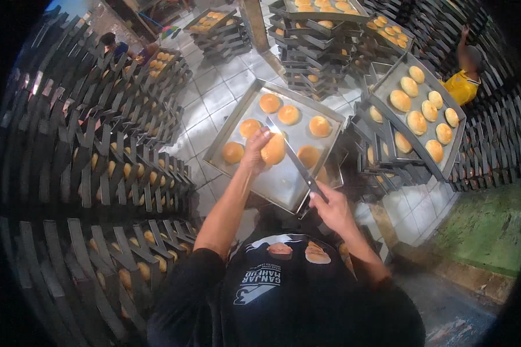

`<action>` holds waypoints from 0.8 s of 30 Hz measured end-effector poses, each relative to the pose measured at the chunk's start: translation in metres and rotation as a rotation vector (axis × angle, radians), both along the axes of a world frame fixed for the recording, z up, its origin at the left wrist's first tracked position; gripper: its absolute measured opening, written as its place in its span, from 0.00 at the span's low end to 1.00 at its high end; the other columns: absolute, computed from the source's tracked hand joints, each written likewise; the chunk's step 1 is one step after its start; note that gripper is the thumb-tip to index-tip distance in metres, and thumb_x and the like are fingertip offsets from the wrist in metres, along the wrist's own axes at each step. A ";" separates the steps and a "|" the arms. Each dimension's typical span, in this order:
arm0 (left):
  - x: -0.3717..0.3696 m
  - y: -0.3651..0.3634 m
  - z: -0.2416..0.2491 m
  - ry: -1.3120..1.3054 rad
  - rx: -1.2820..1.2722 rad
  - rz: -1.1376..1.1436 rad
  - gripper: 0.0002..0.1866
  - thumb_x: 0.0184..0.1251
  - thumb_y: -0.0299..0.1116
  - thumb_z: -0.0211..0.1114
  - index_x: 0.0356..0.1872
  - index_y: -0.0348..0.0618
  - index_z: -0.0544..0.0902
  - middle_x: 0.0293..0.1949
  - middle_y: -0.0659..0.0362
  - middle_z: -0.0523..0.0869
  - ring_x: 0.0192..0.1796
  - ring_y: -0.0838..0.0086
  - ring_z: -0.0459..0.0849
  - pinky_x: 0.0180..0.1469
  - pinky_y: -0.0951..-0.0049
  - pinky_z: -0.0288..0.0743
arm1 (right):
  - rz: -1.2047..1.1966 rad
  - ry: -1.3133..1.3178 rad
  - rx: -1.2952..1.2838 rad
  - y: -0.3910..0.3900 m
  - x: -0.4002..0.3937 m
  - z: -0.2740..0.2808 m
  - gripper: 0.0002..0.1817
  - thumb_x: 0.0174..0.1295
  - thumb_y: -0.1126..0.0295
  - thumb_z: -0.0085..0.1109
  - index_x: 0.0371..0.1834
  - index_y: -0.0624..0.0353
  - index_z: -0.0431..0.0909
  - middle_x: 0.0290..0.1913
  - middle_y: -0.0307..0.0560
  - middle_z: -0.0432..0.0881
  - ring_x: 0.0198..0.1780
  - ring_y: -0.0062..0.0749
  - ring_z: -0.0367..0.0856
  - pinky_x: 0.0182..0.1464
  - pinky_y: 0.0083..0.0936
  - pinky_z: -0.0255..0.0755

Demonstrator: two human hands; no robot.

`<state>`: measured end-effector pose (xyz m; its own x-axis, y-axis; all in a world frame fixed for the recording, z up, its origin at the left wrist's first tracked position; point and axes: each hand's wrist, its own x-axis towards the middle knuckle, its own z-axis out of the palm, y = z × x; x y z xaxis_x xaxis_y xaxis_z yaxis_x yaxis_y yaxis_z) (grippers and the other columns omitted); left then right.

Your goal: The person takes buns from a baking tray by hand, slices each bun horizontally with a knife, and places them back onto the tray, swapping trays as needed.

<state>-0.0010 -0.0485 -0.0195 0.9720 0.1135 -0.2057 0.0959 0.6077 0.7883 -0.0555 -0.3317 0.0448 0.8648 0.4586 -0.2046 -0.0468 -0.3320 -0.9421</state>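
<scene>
Over a metal baking tray (278,188), my left hand (257,149) grips a round golden bun (273,151). My right hand (333,209) is wrapped round the dark handle of a long knife (304,172). The blade slants up and left, its tip end overlapping the upper edge of the held bun. Several more buns lie on the tray about my hands, among them one bun (320,126) to the right and another bun (233,152) beside my left wrist.
Stacked trays of buns (145,173) rise along the left side. To the right, a tilted tray (382,95) with several buns tops another stack. A person in a yellow shirt (462,88) is at the far right; another person (117,49) is at the back left. White floor tiles (205,118) show between the stacks.
</scene>
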 end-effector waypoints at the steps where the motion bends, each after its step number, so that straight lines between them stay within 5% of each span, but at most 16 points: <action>1: -0.002 0.000 0.002 0.002 0.011 -0.051 0.20 0.71 0.38 0.70 0.57 0.41 0.78 0.47 0.58 0.86 0.50 0.71 0.88 0.55 0.64 0.84 | -0.008 0.028 -0.007 -0.003 -0.004 0.000 0.21 0.74 0.65 0.59 0.68 0.59 0.79 0.29 0.41 0.85 0.29 0.22 0.79 0.35 0.25 0.74; 3: -0.008 -0.020 0.004 0.012 0.010 -0.056 0.21 0.70 0.38 0.71 0.58 0.40 0.78 0.47 0.57 0.87 0.48 0.70 0.88 0.54 0.65 0.84 | -0.028 0.063 -0.015 0.000 -0.003 -0.004 0.21 0.74 0.63 0.59 0.65 0.61 0.80 0.30 0.45 0.87 0.32 0.26 0.84 0.39 0.29 0.78; 5: -0.009 -0.040 -0.005 0.013 0.019 -0.059 0.22 0.70 0.38 0.72 0.59 0.37 0.79 0.50 0.56 0.88 0.47 0.69 0.89 0.53 0.67 0.85 | 0.027 -0.058 0.078 0.013 0.016 -0.016 0.23 0.75 0.65 0.58 0.71 0.55 0.78 0.29 0.35 0.84 0.26 0.14 0.74 0.30 0.20 0.71; 12: -0.004 -0.008 0.007 0.019 0.031 -0.065 0.21 0.71 0.36 0.70 0.60 0.39 0.79 0.51 0.55 0.87 0.53 0.69 0.88 0.53 0.67 0.84 | 0.049 -0.047 -0.037 -0.013 -0.002 -0.008 0.20 0.75 0.67 0.58 0.67 0.59 0.80 0.29 0.37 0.84 0.29 0.15 0.77 0.32 0.20 0.72; 14: -0.009 -0.006 0.006 0.027 0.038 -0.091 0.22 0.71 0.37 0.70 0.61 0.41 0.79 0.52 0.55 0.87 0.53 0.69 0.88 0.54 0.66 0.84 | 0.052 0.012 0.008 -0.018 -0.010 -0.011 0.23 0.74 0.63 0.60 0.67 0.63 0.78 0.31 0.47 0.87 0.34 0.27 0.85 0.40 0.29 0.77; 18: -0.010 -0.049 -0.012 0.067 0.091 -0.074 0.23 0.71 0.38 0.70 0.62 0.42 0.79 0.50 0.57 0.87 0.52 0.69 0.87 0.58 0.65 0.82 | 0.031 0.003 0.023 0.010 0.015 -0.024 0.24 0.73 0.63 0.60 0.69 0.62 0.77 0.32 0.49 0.88 0.34 0.29 0.86 0.41 0.30 0.78; 21: 0.001 -0.035 -0.011 0.049 0.007 -0.015 0.22 0.71 0.36 0.71 0.62 0.43 0.79 0.49 0.56 0.87 0.49 0.68 0.88 0.54 0.65 0.84 | 0.056 -0.050 0.011 0.012 0.020 -0.023 0.23 0.74 0.67 0.58 0.71 0.60 0.77 0.30 0.40 0.85 0.33 0.20 0.81 0.38 0.25 0.76; 24: 0.001 -0.018 0.005 0.047 -0.035 0.019 0.21 0.72 0.37 0.70 0.61 0.43 0.78 0.49 0.56 0.87 0.47 0.68 0.89 0.50 0.64 0.86 | 0.077 -0.069 -0.003 -0.013 -0.001 -0.021 0.23 0.73 0.65 0.61 0.68 0.61 0.78 0.30 0.48 0.87 0.31 0.30 0.85 0.39 0.31 0.78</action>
